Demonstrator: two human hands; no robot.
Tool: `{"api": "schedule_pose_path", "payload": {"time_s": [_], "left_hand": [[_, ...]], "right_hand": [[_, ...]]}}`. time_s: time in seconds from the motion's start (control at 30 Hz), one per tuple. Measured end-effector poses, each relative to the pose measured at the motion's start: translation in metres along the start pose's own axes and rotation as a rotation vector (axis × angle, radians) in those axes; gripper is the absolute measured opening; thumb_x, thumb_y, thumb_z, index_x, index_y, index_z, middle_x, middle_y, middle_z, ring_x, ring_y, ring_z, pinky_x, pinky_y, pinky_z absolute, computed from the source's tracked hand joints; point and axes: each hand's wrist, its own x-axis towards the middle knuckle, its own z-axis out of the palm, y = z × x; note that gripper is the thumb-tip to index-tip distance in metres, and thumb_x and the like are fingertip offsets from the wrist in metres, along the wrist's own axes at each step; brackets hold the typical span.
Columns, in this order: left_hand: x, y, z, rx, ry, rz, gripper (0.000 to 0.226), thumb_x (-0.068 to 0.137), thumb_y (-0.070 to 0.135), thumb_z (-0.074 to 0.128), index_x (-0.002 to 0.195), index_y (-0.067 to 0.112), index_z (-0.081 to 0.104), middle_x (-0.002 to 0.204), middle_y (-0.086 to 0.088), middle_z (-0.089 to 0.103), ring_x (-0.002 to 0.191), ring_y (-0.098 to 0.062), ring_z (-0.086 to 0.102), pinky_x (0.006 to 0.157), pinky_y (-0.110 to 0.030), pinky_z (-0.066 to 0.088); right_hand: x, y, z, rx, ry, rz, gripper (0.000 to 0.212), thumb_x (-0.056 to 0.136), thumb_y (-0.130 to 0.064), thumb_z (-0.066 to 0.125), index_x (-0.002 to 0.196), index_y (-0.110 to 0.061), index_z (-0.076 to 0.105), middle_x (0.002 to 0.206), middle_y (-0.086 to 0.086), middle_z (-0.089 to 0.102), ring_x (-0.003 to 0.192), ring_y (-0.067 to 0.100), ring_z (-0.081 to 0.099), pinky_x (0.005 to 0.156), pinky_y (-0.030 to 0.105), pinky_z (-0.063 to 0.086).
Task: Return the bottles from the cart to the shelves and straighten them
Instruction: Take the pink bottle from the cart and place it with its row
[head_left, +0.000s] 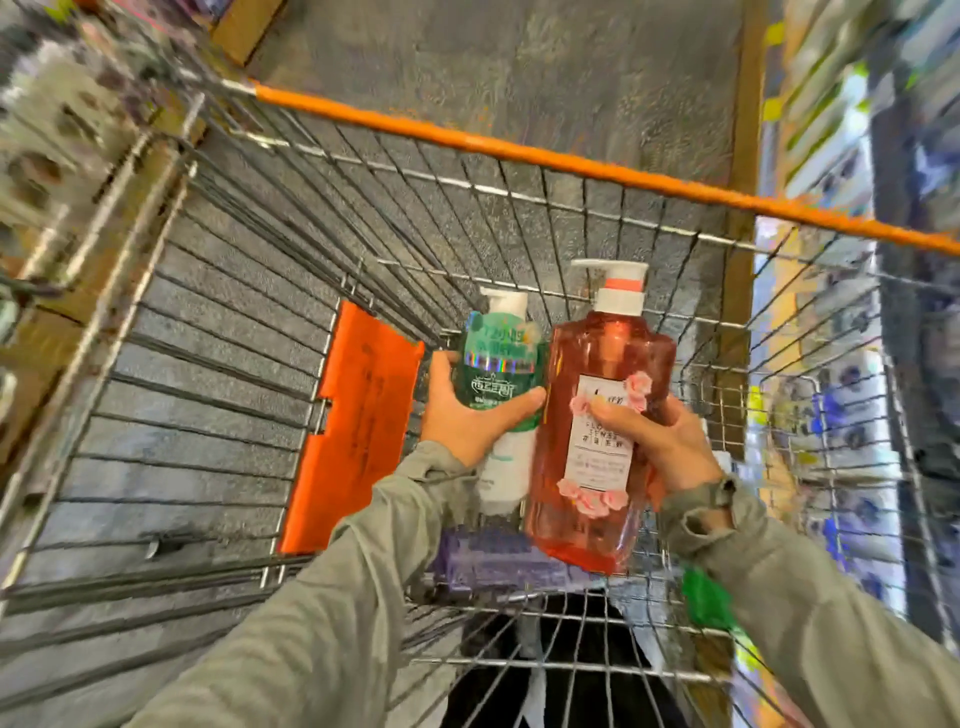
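i've got my left hand (467, 415) wrapped round the green bottle (493, 369), thumb across its label, its white pump pointing toward the far edge of the cart (234, 364). my right hand (665, 447) grips the bigger pink bottle (597, 358) from its right side, thumb on the flowered label. the two bottles are just beside each other, held up inside the cart toward its near right corner. under them a purple pack (493, 556) lies by the near edge. an orange flap (358, 421) sits left of the green bottle. the shelves (831, 130) on the right are too blurred to read.
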Motion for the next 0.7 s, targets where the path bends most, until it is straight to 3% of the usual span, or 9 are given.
{"api": "schedule_pose_path", "payload": {"time_s": [0.1, 0.17, 0.3, 0.4, 0.47, 0.6, 0.7], "left_hand": [[-0.012, 0.028, 0.000, -0.026, -0.022, 0.054, 0.060, 0.055, -0.006, 0.085, 0.092, 0.012, 0.041, 0.080, 0.001, 0.060, 0.061, 0.004, 0.060, 0.061, -0.017, 0.051], [-0.021, 0.048, -0.002, -0.027, -0.040, 0.098, 0.059, 0.056, -0.005, 0.084, 0.092, 0.011, 0.041, 0.079, 0.001, 0.059, 0.059, 0.006, 0.059, 0.059, -0.014, 0.050], [-0.040, 0.090, -0.007, 0.025, -0.110, 0.170, 0.068, 0.053, 0.012, 0.090, 0.098, 0.007, 0.040, 0.083, -0.001, 0.060, 0.062, 0.006, 0.058, 0.063, -0.015, 0.050], [-0.054, 0.122, -0.008, 0.037, -0.143, 0.178, 0.079, 0.040, 0.044, 0.087, 0.099, 0.017, 0.042, 0.096, -0.006, 0.064, 0.081, -0.009, 0.064, 0.077, -0.029, 0.055], [-0.066, 0.141, -0.006, 0.027, -0.160, 0.184, 0.093, 0.035, 0.054, 0.086, 0.108, 0.013, 0.043, 0.109, -0.013, 0.063, 0.095, -0.020, 0.063, 0.087, -0.041, 0.054], [-0.097, 0.175, 0.003, -0.055, -0.205, 0.250, 0.075, 0.036, 0.042, 0.086, 0.095, 0.023, 0.045, 0.096, -0.007, 0.065, 0.081, -0.013, 0.062, 0.084, -0.038, 0.054], [-0.119, 0.198, 0.013, -0.129, -0.275, 0.313, 0.075, 0.039, 0.025, 0.088, 0.100, 0.016, 0.044, 0.096, -0.008, 0.065, 0.076, -0.008, 0.063, 0.079, -0.031, 0.054]], "right_hand": [[-0.024, -0.015, 0.008, -0.010, 0.034, -0.041, 0.058, 0.042, -0.016, 0.083, 0.096, -0.007, 0.065, 0.075, 0.005, 0.075, 0.065, 0.019, 0.072, 0.053, 0.028, 0.055], [-0.041, -0.026, 0.013, 0.005, 0.031, -0.073, 0.068, 0.033, -0.018, 0.094, 0.095, -0.008, 0.067, 0.079, 0.008, 0.075, 0.068, 0.022, 0.072, 0.054, 0.030, 0.056], [-0.079, -0.051, 0.027, 0.062, 0.025, -0.154, 0.076, 0.029, -0.024, 0.094, 0.097, -0.006, 0.067, 0.081, 0.011, 0.075, 0.069, 0.024, 0.072, 0.057, 0.032, 0.056], [-0.109, -0.071, 0.035, 0.073, 0.031, -0.230, 0.063, 0.042, -0.005, 0.086, 0.102, -0.003, 0.064, 0.077, 0.008, 0.074, 0.065, 0.021, 0.072, 0.053, 0.029, 0.055], [-0.130, -0.081, 0.038, 0.073, 0.048, -0.282, 0.057, 0.051, -0.005, 0.083, 0.104, -0.002, 0.064, 0.074, 0.007, 0.074, 0.063, 0.020, 0.071, 0.051, 0.027, 0.054], [-0.173, -0.096, 0.040, 0.093, 0.071, -0.375, 0.087, 0.032, -0.032, 0.095, 0.108, -0.001, 0.066, 0.092, 0.018, 0.073, 0.076, 0.030, 0.071, 0.062, 0.036, 0.056], [-0.203, -0.109, 0.039, 0.086, 0.111, -0.440, 0.092, 0.024, -0.040, 0.096, 0.103, -0.003, 0.068, 0.095, 0.020, 0.072, 0.077, 0.031, 0.070, 0.066, 0.040, 0.057]]}}
